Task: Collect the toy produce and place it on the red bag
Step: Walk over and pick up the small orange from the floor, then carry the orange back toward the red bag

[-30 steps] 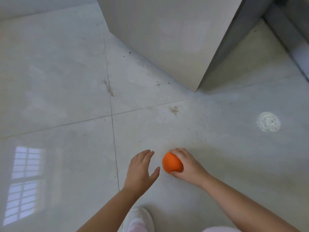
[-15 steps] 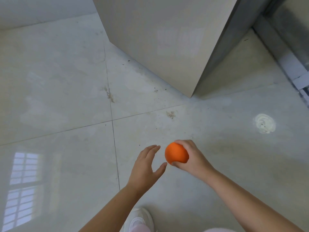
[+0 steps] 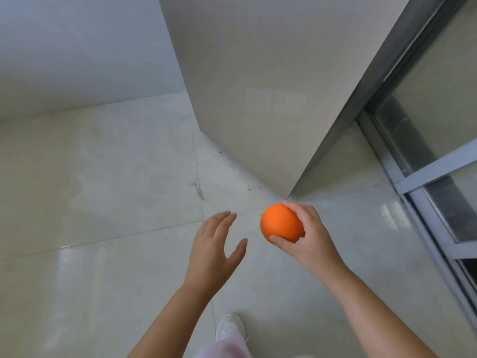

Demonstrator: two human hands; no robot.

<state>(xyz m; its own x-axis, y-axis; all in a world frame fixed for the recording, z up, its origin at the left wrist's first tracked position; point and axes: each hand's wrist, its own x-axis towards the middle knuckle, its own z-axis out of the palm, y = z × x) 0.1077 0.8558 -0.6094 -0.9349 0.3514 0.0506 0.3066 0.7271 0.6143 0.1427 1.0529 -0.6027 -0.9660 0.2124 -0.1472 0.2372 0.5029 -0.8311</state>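
My right hand (image 3: 308,239) grips a round toy orange (image 3: 280,223), fingers over its top and thumb under it, held above the pale tiled floor. My left hand (image 3: 215,250) hovers just to the left of the orange with its fingers spread and relaxed, holding nothing and a short gap away from the fruit. The red bag is not in view.
A beige pillar corner (image 3: 258,112) stands straight ahead, its base close behind the orange. A metal-framed glass door or window (image 3: 426,177) runs along the right. My white shoe (image 3: 229,329) shows at the bottom. A white wall (image 3: 77,47) rises at the far left.
My right hand has lifted the orange off the floor and higher in view. The camera has tilted up, bringing the pillar, wall and door frame into view. My left hand rose alongside.
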